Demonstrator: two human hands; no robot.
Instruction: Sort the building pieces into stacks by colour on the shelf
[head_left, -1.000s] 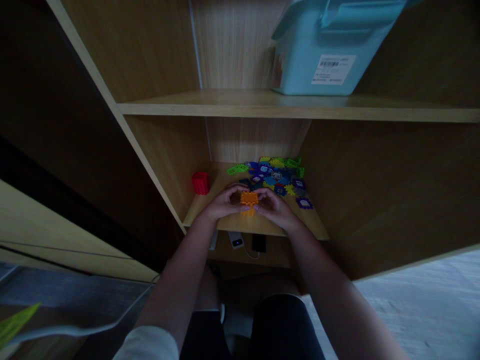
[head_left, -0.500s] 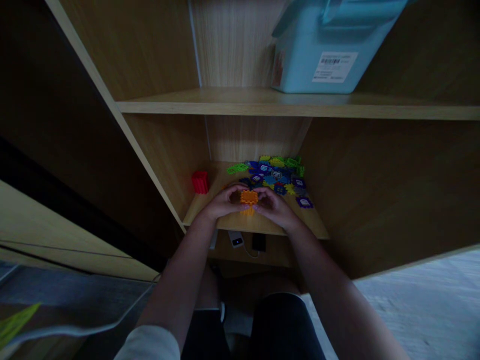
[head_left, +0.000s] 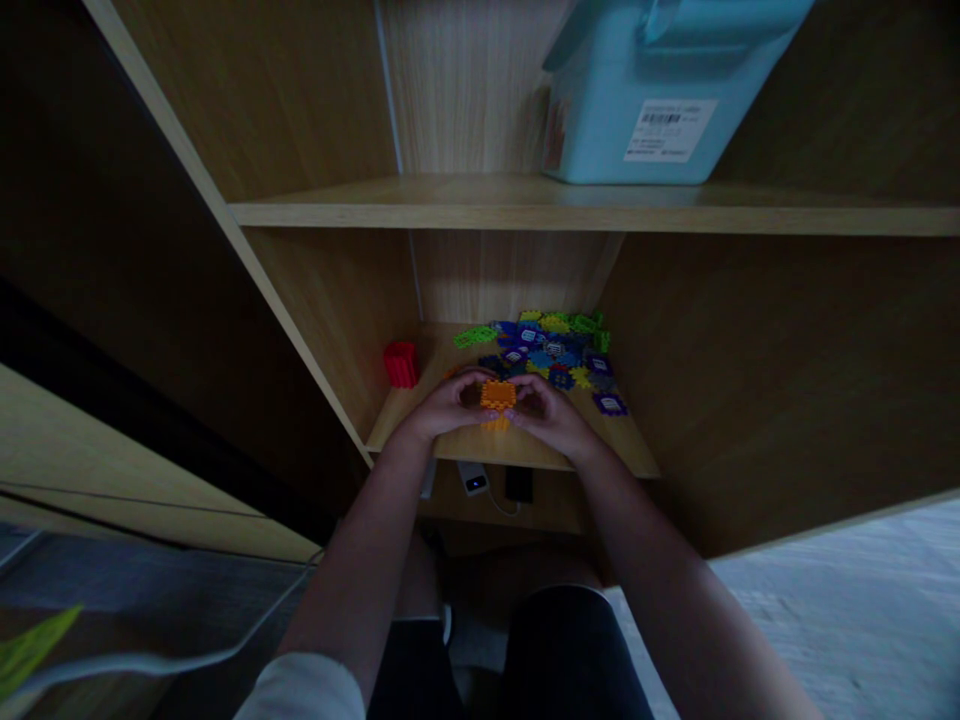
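Observation:
Between my two hands, over the front of the lower shelf, is an orange block construction (head_left: 498, 396) with toothed edges. My left hand (head_left: 455, 402) grips it from the left, thumb in front and fingers behind. From the right, my right hand (head_left: 545, 412) pinches the same orange piece. More orange toothed parts show just below the thumbs. Behind my hands lies a spread of flat toothed building pieces (head_left: 553, 350) in blue, purple, yellow and green. A red block construction (head_left: 401, 365) stands apart at the shelf's left side.
A light blue lidded bin (head_left: 637, 110) with a white label sits on the upper shelf (head_left: 465, 200). Below the lower shelf's edge are a white device (head_left: 472, 478) with a cable and a black box (head_left: 518, 485). Wooden side walls enclose the shelf.
My hands keep their hold on the orange construction in nearly the same place. The view has shifted very slightly; nothing else visibly differs.

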